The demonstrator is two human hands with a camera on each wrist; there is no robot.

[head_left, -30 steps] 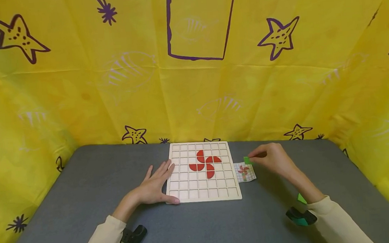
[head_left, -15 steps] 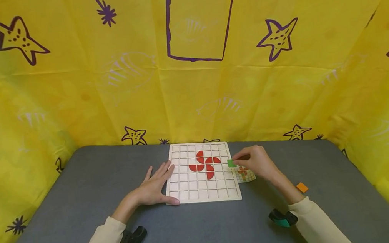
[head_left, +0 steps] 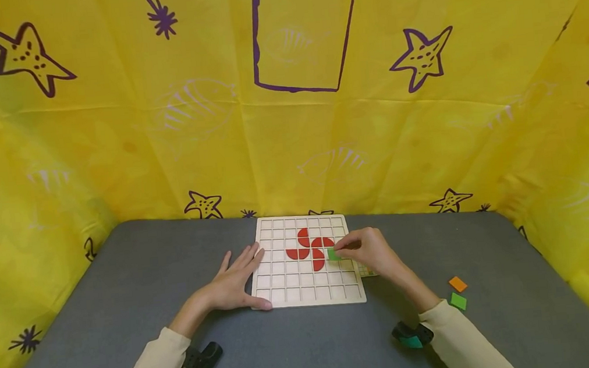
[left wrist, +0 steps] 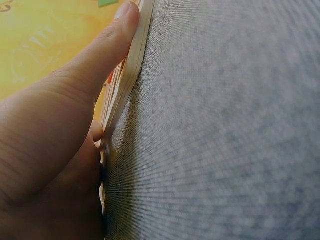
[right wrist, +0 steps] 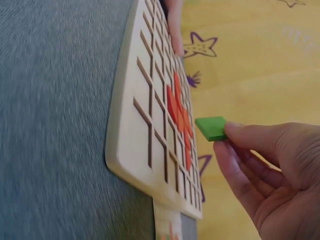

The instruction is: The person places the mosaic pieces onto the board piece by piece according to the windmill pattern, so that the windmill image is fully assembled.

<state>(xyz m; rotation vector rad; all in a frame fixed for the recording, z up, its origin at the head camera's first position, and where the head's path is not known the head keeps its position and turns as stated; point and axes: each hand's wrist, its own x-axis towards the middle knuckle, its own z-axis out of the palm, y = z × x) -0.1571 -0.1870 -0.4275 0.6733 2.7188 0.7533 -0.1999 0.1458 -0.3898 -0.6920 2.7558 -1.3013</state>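
A pale wooden grid board (head_left: 280, 295) lies on the grey table. Red rounded pieces (head_left: 318, 259) form a pinwheel in its middle cells. My left hand (head_left: 234, 284) rests along the board's left edge, fingers spread and thumb at the near corner. Between thumb and fingertips my right hand (head_left: 371, 250) pinches a green square tile (right wrist: 211, 128). In the right wrist view that tile is held above the board, apart from it. From the head it appears just right of the red pieces.
A small printed pattern card (head_left: 366, 270) sticks out from the board's right side, partly hidden by the right hand. Loose on the table at the right lie an orange tile (head_left: 458, 283) and a green tile (head_left: 458, 301). Yellow patterned cloth (head_left: 290, 132) surrounds the table.
My right hand has moved left with the green tile, from above the card to over the board. The loose tiles have come into sight beside the forearm. My left hand stays put.
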